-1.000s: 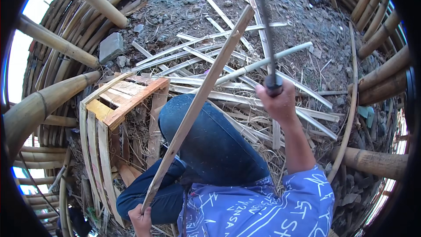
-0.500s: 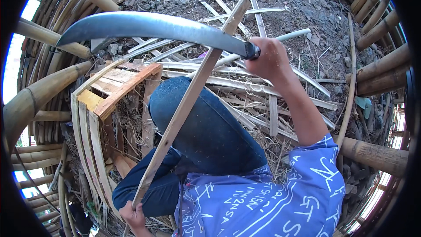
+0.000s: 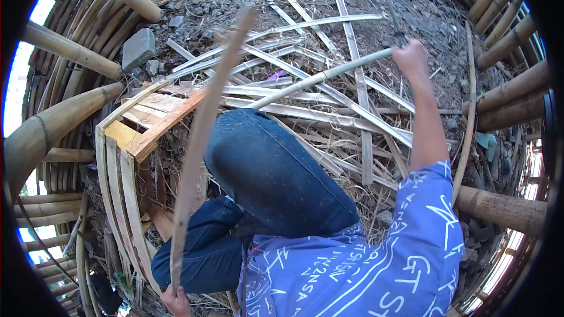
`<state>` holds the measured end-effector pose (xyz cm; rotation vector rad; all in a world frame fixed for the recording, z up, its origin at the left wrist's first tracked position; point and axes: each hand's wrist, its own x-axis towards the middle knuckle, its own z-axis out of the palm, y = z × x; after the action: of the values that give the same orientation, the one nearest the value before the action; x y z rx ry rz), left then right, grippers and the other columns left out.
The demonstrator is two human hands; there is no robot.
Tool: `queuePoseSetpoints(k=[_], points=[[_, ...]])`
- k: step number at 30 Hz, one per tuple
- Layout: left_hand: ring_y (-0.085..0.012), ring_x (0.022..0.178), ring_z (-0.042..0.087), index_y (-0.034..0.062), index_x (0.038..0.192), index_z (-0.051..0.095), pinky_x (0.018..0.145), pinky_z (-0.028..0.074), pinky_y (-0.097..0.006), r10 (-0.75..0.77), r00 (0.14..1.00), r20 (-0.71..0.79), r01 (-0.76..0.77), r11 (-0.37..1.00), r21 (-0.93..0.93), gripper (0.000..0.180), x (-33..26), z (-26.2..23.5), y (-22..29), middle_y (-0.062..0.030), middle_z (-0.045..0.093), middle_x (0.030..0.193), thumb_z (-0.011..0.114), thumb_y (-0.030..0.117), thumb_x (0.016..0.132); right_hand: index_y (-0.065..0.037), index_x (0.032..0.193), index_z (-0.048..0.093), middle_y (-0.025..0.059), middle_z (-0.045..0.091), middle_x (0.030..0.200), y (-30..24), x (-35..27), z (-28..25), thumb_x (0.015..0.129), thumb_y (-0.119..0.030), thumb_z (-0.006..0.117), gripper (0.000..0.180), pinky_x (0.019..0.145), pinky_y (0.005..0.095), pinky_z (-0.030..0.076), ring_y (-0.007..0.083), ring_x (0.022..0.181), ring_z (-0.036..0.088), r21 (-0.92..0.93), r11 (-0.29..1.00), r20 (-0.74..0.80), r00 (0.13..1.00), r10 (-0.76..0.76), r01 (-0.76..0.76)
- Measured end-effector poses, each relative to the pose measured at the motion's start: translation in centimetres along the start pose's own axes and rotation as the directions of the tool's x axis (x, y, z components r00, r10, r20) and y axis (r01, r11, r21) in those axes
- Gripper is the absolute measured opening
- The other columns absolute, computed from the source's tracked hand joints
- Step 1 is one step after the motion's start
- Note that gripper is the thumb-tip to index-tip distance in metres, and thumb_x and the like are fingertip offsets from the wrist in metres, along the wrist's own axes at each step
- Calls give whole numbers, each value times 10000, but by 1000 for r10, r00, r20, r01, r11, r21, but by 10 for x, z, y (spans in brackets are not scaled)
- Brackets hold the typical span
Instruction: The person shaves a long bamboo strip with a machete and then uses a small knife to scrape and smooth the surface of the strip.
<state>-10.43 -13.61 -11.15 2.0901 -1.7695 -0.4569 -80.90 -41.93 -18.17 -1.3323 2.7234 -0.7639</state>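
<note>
At the lower left, my left hand [image 3: 176, 302] grips the bottom end of a long flat wooden strip [image 3: 202, 132], which stands tilted and blurs toward its top. Out to the upper right, my right hand [image 3: 411, 57] is closed on the handle of a large curved knife [image 3: 402, 39]. Only the dark collar shows clearly; its blade is a faint smear pointing away from me, apart from the strip. Behind the strip, a wooden crate-like frame [image 3: 160, 127] of slats stands beside my bent knee [image 3: 258, 147].
Pale split strips [image 3: 352, 105] lie crisscrossed over shavings and stony soil ahead. A round pole [image 3: 329, 74] runs among them, one end behind my right hand. A grey block [image 3: 138, 49] sits at the upper left. Bamboo poles [image 3: 35, 132] enclose both sides.
My right hand has swung right and slightly away with the knife, whose blade no longer crosses the strip. The strip's top has tipped to the left, while my left hand stays low.
</note>
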Motion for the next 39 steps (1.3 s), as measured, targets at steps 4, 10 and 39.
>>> queuePoseSetpoints(k=[4, 10, 39], points=[[-85, 528, 455, -28, 751, 587, 480, 354, -298, -159, 978, 132, 165, 986, -35, 470, -5, -5, 21, -22, 485, 542, 543, 401, 938, 11, 665, 561, 129, 601, 605, 48, -51, 8, 727, -195, 651, 233, 508, 359, 463, 240, 522, 586, 283, 946, 81, 987, 138, -156], [-141, 466, 419, -39, 717, 596, 472, 338, -315, -85, 981, 174, 89, 996, -17, 402, 8, -13, 30, -48, 431, 497, 630, 333, 864, -62, 663, 553, -26, 551, 577, -48, -135, -12, 773, -160, 730, 230, 468, 247, 354, 69, 488, 466, 598, 791, 232, 973, -17, -128], [-159, 509, 558, -48, 768, 612, 492, 390, -327, 77, 989, 129, -86, 994, 65, 401, -9, -32, 23, -93, 564, 569, 543, 320, 912, 11, 708, 588, 73, 577, 563, -30, -145, 12, 718, -93, 624, 110, 485, 308, 414, 156, 503, 538, 410, 912, 232, 970, -70, -32]])
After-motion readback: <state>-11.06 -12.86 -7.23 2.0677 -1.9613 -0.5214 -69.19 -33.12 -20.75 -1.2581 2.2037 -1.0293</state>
